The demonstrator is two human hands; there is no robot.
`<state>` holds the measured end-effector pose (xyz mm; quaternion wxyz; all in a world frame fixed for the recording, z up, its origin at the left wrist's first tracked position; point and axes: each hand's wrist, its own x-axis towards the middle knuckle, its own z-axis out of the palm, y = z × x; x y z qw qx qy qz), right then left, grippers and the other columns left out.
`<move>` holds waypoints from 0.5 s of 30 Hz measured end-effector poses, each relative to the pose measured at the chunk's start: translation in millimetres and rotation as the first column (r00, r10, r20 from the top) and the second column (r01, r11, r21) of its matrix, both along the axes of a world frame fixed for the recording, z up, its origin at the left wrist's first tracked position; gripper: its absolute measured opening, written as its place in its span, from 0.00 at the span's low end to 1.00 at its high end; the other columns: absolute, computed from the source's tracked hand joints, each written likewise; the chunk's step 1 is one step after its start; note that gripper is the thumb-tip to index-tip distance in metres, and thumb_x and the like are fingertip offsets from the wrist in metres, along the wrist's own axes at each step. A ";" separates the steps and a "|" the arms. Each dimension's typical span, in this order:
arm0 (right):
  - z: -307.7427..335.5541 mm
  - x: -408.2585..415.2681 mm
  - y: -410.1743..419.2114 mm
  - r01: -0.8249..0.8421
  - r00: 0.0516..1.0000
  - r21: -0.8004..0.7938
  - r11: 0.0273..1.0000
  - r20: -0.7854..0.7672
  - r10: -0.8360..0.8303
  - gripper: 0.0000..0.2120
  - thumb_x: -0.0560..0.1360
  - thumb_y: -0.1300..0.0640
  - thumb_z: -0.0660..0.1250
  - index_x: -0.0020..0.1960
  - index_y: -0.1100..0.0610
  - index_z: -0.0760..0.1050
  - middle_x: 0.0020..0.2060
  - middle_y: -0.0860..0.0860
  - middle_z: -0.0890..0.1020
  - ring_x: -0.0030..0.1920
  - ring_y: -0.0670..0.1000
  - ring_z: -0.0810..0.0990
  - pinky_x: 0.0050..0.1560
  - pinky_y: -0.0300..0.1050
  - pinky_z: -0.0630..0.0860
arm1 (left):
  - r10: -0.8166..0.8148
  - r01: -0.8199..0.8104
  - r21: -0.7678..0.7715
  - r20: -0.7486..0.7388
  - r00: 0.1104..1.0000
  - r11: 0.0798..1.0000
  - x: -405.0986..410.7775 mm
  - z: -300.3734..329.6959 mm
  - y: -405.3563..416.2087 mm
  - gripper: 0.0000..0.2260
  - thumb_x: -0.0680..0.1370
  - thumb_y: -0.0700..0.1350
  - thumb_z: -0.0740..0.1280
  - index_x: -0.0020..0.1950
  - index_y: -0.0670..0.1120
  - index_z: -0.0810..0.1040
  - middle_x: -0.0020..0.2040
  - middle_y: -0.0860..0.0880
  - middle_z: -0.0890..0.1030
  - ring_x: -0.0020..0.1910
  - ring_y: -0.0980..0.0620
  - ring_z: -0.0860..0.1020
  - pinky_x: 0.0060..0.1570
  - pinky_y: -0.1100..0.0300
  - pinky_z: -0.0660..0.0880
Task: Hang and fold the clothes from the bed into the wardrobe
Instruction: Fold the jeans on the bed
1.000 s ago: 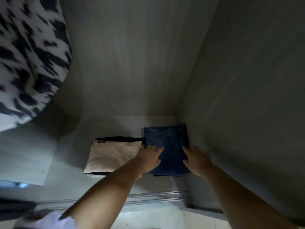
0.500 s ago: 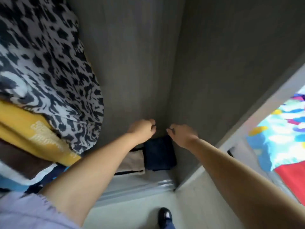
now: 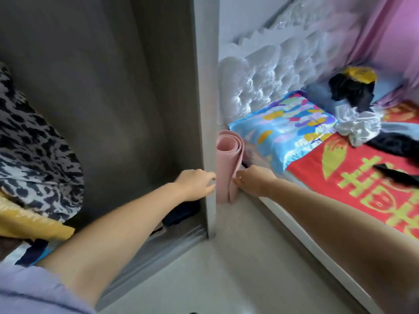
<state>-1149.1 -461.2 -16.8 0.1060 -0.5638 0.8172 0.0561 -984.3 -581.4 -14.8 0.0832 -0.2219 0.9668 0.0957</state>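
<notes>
My left hand hangs empty with loosely curled fingers in front of the grey wardrobe side panel. My right hand is also empty, fingers loosely curled, beside a rolled pink mat. The folded dark blue garment lies on the wardrobe floor, partly hidden behind my left forearm. On the bed lie loose clothes: a black and yellow garment, a white satin piece and another black garment.
A black-and-white spotted garment and a yellow one hang at the wardrobe's left. A colourful pillow lies at the white tufted headboard. The wardrobe's sliding rail runs along the pale floor.
Both hands have left the folded blue garment and pulled back out of the wardrobe. My view has swung right, bringing the bed and its clothes into sight.
</notes>
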 end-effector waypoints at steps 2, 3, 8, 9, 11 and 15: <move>9.9 -40.8 53.6 0.110 0.994 -0.023 0.994 0.020 -0.110 0.20 0.80 0.42 0.52 0.57 0.53 0.76 0.55 0.57 0.80 0.52 0.59 0.78 0.48 0.47 0.70 | -0.041 0.041 0.001 -0.040 0.998 0.999 -49.5 6.1 33.1 0.15 0.80 0.54 0.57 0.63 0.50 0.73 0.56 0.46 0.80 0.53 0.42 0.77 0.49 0.53 0.74; 14.0 -61.6 84.4 0.154 0.988 -0.032 0.988 0.013 -0.154 0.20 0.80 0.42 0.52 0.56 0.54 0.76 0.53 0.56 0.80 0.50 0.58 0.78 0.45 0.46 0.69 | -0.049 0.050 0.017 -0.069 0.996 0.999 -76.6 9.0 52.0 0.14 0.80 0.53 0.57 0.63 0.50 0.73 0.57 0.45 0.79 0.54 0.42 0.77 0.49 0.54 0.74; 22.3 -151.6 252.9 0.367 0.929 0.030 0.930 -0.074 -0.364 0.23 0.82 0.42 0.50 0.53 0.57 0.76 0.37 0.49 0.75 0.36 0.51 0.75 0.29 0.41 0.67 | -0.186 0.191 0.023 -0.134 0.973 0.981 -204.3 16.2 163.0 0.15 0.80 0.53 0.58 0.63 0.49 0.74 0.60 0.45 0.79 0.58 0.42 0.76 0.54 0.53 0.72; 23.9 -166.4 283.1 0.411 0.909 0.040 0.911 -0.093 -0.406 0.23 0.82 0.42 0.49 0.53 0.57 0.76 0.36 0.49 0.74 0.35 0.51 0.73 0.29 0.41 0.66 | -0.230 0.234 0.014 -0.137 0.964 0.972 -225.8 17.5 185.8 0.15 0.80 0.53 0.58 0.64 0.49 0.73 0.60 0.45 0.79 0.58 0.42 0.76 0.53 0.53 0.72; 25.3 -192.4 337.2 0.502 0.862 0.051 0.864 -0.112 -0.494 0.23 0.82 0.43 0.50 0.52 0.57 0.77 0.36 0.49 0.75 0.34 0.52 0.74 0.29 0.41 0.69 | -0.327 0.328 -0.015 -0.125 0.937 0.945 -262.8 19.0 227.5 0.16 0.81 0.54 0.57 0.66 0.50 0.72 0.61 0.45 0.79 0.59 0.42 0.76 0.52 0.53 0.71; 20.3 -227.4 406.6 0.645 0.764 0.053 0.762 -0.088 -0.640 0.22 0.82 0.44 0.50 0.49 0.57 0.76 0.41 0.53 0.81 0.36 0.54 0.78 0.36 0.45 0.75 | -0.469 0.472 -0.001 -0.104 0.877 0.882 -322.0 17.7 284.1 0.18 0.81 0.54 0.56 0.68 0.49 0.70 0.59 0.45 0.79 0.55 0.43 0.77 0.49 0.52 0.74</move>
